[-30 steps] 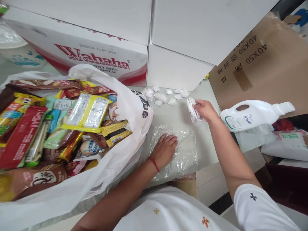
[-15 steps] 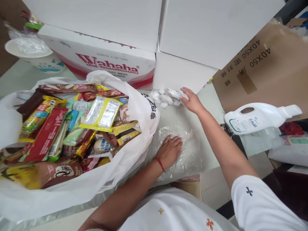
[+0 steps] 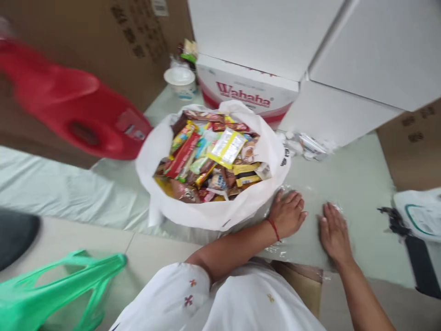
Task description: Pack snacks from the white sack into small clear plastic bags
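Note:
My left hand, with a red string at the wrist, lies palm down with fingers stretched on a clear plastic bag spread over the table. To its right, my right hand rests flat at the bag's other side, fingers extended and holding nothing. Left of both hands stands a white bag, wide open and full of wrapped snacks. A silver and yellow packet lies on top, beside a long red wrapper. Small white wrapped pieces and a crumpled silvery wrapper lie beyond the hands.
Behind stand a Wahaha carton and white boxes. A red jug and a paper tub are at the left. A white bottle and keys lie right. A green plastic stool is on the floor.
My right hand has left the small wrapped pieces and come down beside the left hand. The silvery wrapper now lies among the pieces. The view has swung left.

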Action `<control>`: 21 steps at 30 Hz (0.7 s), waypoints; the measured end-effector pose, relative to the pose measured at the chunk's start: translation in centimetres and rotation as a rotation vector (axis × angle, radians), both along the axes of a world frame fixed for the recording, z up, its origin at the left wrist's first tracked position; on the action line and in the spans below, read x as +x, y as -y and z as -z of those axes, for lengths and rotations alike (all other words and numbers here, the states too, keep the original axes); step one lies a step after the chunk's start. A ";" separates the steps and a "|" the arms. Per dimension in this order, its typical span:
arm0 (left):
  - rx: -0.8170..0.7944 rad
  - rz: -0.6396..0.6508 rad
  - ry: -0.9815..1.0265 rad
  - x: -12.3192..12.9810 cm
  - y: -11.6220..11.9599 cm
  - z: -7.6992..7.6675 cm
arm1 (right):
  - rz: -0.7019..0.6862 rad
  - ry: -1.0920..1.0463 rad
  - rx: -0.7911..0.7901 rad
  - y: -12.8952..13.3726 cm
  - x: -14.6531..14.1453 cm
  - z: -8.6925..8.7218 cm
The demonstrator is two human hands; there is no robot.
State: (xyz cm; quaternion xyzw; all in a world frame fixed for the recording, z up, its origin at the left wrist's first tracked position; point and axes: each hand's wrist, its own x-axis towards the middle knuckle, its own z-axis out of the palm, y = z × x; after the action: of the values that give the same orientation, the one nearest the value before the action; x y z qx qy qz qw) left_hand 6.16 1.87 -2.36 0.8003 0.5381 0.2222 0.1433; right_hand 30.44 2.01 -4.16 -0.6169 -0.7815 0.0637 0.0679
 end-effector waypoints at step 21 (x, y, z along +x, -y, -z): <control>-0.054 -0.050 0.016 0.4 -0.8 2.3 | -1.115 0.158 0.135 -13.0 -37.1 -16.4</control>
State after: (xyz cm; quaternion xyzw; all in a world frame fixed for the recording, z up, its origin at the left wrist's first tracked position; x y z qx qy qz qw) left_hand 6.55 2.64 -4.66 0.7807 0.5624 0.2176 0.1637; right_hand -6.62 15.01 12.26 -0.1083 -0.9941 -0.0066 0.0044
